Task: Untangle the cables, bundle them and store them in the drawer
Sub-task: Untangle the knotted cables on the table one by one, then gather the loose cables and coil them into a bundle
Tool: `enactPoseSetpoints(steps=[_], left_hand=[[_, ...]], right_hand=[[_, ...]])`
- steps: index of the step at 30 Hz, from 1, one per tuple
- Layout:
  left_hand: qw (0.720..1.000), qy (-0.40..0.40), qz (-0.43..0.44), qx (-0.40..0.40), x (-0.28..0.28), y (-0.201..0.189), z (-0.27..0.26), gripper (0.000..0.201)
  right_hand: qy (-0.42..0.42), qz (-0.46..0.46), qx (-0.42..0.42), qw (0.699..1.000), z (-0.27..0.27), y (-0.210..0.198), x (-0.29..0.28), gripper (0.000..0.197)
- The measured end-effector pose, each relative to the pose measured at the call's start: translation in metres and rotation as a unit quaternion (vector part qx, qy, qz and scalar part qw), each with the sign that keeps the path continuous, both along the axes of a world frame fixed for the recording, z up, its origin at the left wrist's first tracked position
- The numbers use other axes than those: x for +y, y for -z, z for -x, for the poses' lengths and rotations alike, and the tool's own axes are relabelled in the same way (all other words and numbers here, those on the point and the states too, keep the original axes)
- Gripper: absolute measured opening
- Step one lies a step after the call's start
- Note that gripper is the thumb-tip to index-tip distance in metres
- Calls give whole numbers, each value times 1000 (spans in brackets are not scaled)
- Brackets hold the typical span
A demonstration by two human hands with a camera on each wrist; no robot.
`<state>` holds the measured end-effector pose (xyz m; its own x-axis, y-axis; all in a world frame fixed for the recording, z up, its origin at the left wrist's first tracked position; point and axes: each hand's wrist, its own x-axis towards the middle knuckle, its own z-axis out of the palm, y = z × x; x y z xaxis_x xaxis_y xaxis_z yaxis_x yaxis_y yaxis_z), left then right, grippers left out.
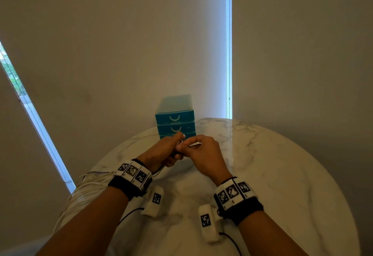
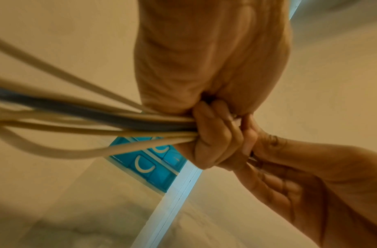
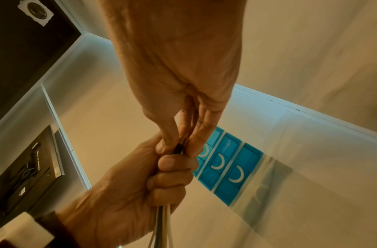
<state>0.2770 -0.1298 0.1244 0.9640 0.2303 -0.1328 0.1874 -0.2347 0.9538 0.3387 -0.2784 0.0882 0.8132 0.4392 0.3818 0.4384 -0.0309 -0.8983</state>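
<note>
Beige blinds (image 1: 121, 53) fill the bkgd, w/ bright slits of daylight btwn them. Below is a round marble bench (image 1: 282, 175), and a teal drawer unit (image 1: 175, 122) stands at its far edge: 3 drawers w/ curved white handles.

The left grip (image 1: 161, 150) is fisted tight round a cable bundle (image 2: 98, 120), several white leads plus one dark. It holds the bundle above the bench, just in front of the unit. The slack loops trail off past the left wrist and over the bench's left edge.

The right grip (image 1: 203, 152) touches the left one. Its thumb and fingertips pinch a small dark piece (image 3: 180, 148) at the bundle's top end; can't tell what it is. Marker bands (image 1: 133, 173) wrap both wrists.
</note>
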Motion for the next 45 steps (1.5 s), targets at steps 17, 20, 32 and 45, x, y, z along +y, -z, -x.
enactPoseSetpoints(steps=[17,20,32,45], left_hand=[[999,2,29,-25,-1,-23,-5,68],[997,37,9,-63,-19,-30,-10,61],[932,185,-312,11,-54,-41,-14,40],[888,222,-379,132,-9,-25,4,75]], right_hand=[[-82,-175,253,948,-10,-7,-11,19],[-216,-98,270,933,14,2,1,46],[-170,-12,314,934,55,1,21,45],[-152,-321,428,831,16,19,24,44]])
